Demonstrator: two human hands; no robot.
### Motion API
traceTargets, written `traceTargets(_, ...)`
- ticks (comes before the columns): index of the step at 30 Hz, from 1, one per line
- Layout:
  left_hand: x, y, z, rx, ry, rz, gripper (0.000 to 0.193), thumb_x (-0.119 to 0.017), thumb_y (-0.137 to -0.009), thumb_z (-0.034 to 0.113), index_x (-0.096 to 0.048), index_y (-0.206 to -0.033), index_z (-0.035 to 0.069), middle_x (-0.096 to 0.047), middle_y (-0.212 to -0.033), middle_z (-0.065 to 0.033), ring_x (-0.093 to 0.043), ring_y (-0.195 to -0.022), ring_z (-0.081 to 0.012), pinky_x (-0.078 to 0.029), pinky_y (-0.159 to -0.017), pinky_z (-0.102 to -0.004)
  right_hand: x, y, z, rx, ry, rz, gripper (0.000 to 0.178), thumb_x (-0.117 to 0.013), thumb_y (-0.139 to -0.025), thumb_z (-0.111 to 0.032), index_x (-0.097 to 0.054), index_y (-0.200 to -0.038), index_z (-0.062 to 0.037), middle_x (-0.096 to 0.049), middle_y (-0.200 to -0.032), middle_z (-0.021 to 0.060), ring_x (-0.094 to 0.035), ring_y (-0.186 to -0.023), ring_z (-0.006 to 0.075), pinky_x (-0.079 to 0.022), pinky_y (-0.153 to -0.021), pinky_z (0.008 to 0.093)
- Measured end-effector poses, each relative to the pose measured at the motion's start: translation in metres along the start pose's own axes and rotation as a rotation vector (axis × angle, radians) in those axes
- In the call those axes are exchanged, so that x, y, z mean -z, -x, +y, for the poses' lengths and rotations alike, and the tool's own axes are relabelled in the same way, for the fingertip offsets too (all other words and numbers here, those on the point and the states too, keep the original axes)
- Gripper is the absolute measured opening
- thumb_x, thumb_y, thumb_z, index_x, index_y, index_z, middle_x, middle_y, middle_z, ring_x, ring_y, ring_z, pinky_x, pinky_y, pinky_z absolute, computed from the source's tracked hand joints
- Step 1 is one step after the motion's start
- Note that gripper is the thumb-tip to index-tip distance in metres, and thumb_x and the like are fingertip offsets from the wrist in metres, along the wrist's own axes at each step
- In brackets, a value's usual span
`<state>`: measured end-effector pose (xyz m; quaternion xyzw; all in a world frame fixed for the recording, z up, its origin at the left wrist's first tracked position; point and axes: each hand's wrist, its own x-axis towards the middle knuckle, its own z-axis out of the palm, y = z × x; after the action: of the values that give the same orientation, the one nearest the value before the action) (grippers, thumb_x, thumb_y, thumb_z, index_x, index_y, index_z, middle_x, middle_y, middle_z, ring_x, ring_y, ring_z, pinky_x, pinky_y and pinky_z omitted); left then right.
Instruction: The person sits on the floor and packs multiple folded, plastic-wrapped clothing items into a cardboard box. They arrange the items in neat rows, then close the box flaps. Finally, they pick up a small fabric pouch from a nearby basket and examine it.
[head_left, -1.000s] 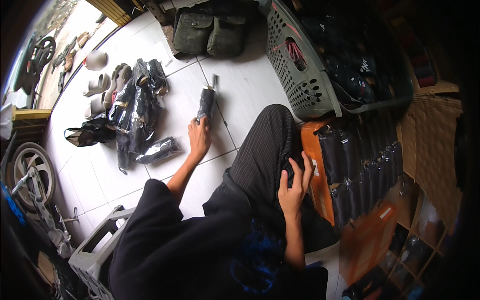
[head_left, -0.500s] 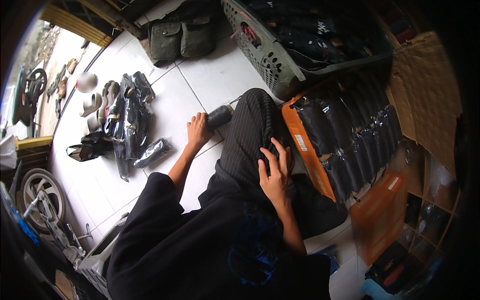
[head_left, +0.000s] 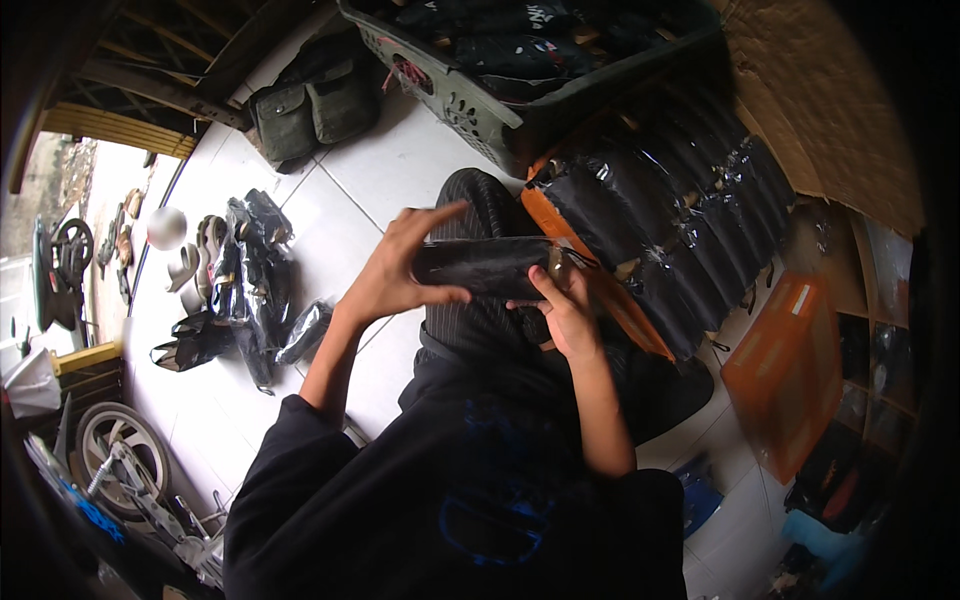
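Observation:
Over my lap lies a black cylindrical bundle (head_left: 485,268) wrapped in clear plastic, with a small dark loop at its right end. My right hand (head_left: 572,312) grips that end, thumb on top and fingers underneath. Around the opposite end, my left hand (head_left: 388,268) has its thumb and index finger spread wide, with the palm close to the bundle's tip. To the right of my knee, an orange-edged carton (head_left: 560,225) holds rows of similar black bundles (head_left: 640,215).
Several plastic-wrapped black packages (head_left: 258,260) lie on the white tiles at left, near shoes (head_left: 208,240). Ahead stand a grey-green bag (head_left: 310,112) and a perforated basket (head_left: 470,110) of dark packages. An orange box panel (head_left: 785,370) is at right, a wheeled frame (head_left: 120,450) at lower left.
The bundle has come up from the floor beside my left knee to above my lap. My right hand has left my thigh and taken its right end; my left hand's fingers have spread.

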<state>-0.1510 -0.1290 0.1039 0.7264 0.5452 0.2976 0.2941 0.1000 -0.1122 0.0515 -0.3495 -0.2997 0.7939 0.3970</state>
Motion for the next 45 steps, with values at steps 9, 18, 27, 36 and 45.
traceTargets(9, -0.094, -0.017, 0.025, 0.796, 1.619, -0.107, 0.063, -0.069, -0.09, 0.03, -0.038, -0.14, 0.008, -0.052, -0.126, -0.0141, -0.056, -0.113, -0.0236, -0.054, -0.086, -0.042, 0.082, 0.053, -0.031, 0.401, 0.148, -0.224, 0.036, -0.068, -0.076, 0.005, -0.064, -0.112, -0.0019, -0.049, -0.138, 0.0212, -0.046, -0.131, 0.0293, -0.04, -0.108, 0.0413)
traceTargets(18, -0.1, -0.049, 0.039, 0.269, 1.291, -0.062, 0.068, -0.068, -0.076, -0.007, -0.042, -0.137, 0.007, -0.051, -0.128, -0.0091, -0.052, -0.119, -0.0204, -0.042, -0.102, -0.0315, 0.08, 0.066, -0.061, 0.308, -0.327, -0.045, 0.057, -0.048, -0.096, -0.02, -0.029, -0.148, -0.0098, -0.036, -0.147, 0.0154, -0.044, -0.132, 0.0314, -0.047, -0.098, 0.0572)
traceTargets(27, -0.111, -0.199, 0.05, -0.083, 0.65, -0.238, 0.072, -0.068, -0.071, -0.003, -0.046, -0.139, 0.004, -0.057, -0.123, -0.0099, -0.052, -0.117, -0.0182, -0.042, -0.099, -0.0293, 0.124, 0.012, -0.099, 0.629, 0.648, 0.61, 0.033, -0.071, -0.087, -0.011, -0.055, -0.116, -0.0069, -0.043, -0.076, -0.0051, -0.045, -0.07, 0.0053, -0.043, -0.061, 0.0254)
traceTargets(36, -0.177, -0.304, -0.015, -0.212, -0.037, -0.196, 0.065, -0.071, -0.073, 0.016, -0.052, -0.135, 0.007, -0.058, -0.125, -0.0249, -0.054, -0.12, -0.0385, -0.043, -0.103, -0.0393, 0.19, -0.068, -0.123, 0.624, 1.649, 0.792, 0.024, -0.064, -0.088, -0.027, -0.062, -0.103, -0.008, -0.063, -0.096, 0.0105, -0.054, -0.098, 0.0355, -0.041, -0.084, 0.0541)
traceTargets(45, -0.201, -0.257, 0.018, -0.335, -0.474, 0.009, 0.061, -0.054, -0.09, 0.047, -0.046, -0.141, 0.014, -0.035, -0.151, -0.018, -0.028, -0.141, -0.0382, -0.022, -0.109, -0.0646, 0.168, -0.061, -0.115, 0.401, 1.854, 0.677, 0.034, -0.051, -0.095, -0.032, -0.058, -0.111, -0.0033, -0.055, -0.118, 0.0142, -0.046, -0.116, 0.0351, -0.036, -0.093, 0.0585)
